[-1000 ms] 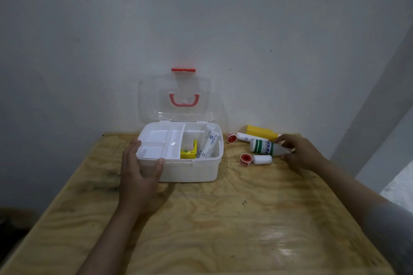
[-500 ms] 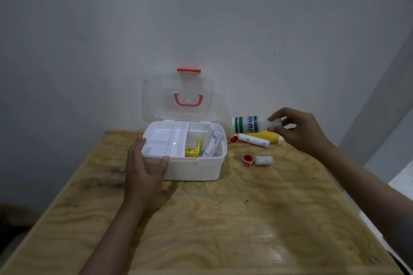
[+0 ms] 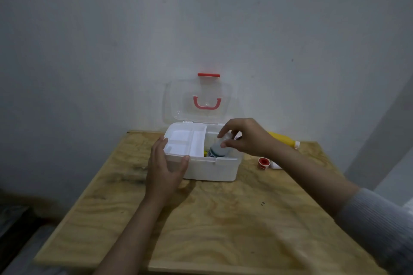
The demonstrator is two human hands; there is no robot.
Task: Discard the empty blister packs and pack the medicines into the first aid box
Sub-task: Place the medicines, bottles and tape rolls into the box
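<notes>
A white first aid box (image 3: 212, 168) stands open on the wooden table, its clear lid (image 3: 199, 100) with a red handle upright against the wall. My left hand (image 3: 164, 166) grips the box's front left corner, thumb on the front rim. My right hand (image 3: 244, 138) holds a white bottle with a green label (image 3: 218, 150) by its top, tilted down inside the box's right compartment. A white divided tray (image 3: 185, 142) fills the left part of the box. Something yellow shows beside the bottle.
A yellow bottle (image 3: 282, 140) lies behind my right forearm near the wall. A small white roll with a red end (image 3: 264, 163) lies right of the box. The table (image 3: 223, 219) has bare wood in front. A grey wall stands close behind.
My right hand lifted the green-labelled bottle from the table at the right, carried it left, and lowered it into the box. My left hand stayed on the box corner.
</notes>
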